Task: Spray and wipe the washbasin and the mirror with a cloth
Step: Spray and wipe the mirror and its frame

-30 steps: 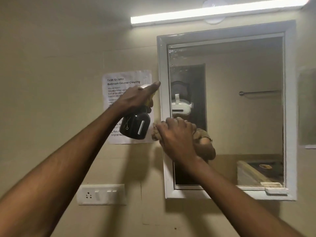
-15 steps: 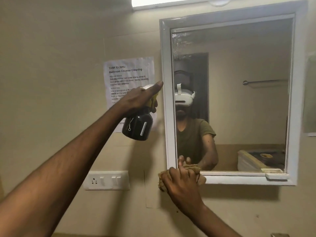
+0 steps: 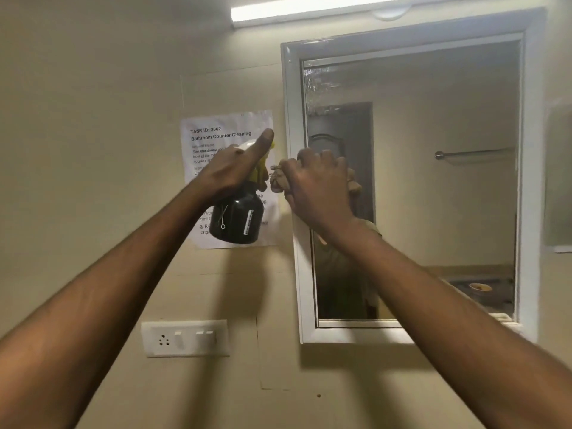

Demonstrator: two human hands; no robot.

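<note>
Two bare forearms reach up from the bottom corners toward the mirror (image 3: 433,181). The left hand (image 3: 230,173) hangs just left of the mirror's white frame, its grip closed around the neck of a spray bottle (image 3: 237,219), with one finger laid straight along the top of the yellow spray head. The bottle is a squat, glossy black flask with a white graduated strip down its side and a thin white mark beside it; it tilts a little, its base hanging free of the wall.

The right hand (image 3: 318,188) is at the mirror's left edge, level with the spray head and just beside the left hand. Its grip is bunched tight round a cloth (image 3: 277,179), which it presses against the glass and the frame. The cloth is a crumpled, tan-brown wad with a frayed fringe poking out to the left of the knuckles and another fold showing to their right.

The mirror is a tall rectangle in a white frame. Its upper left corner carries a cloudy, streaked patch of wetness; the rest of the glass looks clear and reflects a dark door, a towel rail and a beige wall.

Left of the mirror, behind the bottle, a printed sheet (image 3: 226,134) headed "Bathroom Counter Cleaning" is stuck to the wall. Below and left of the mirror sits a white switch plate (image 3: 185,338). Above the mirror runs a lit tube light (image 3: 309,9).
</note>
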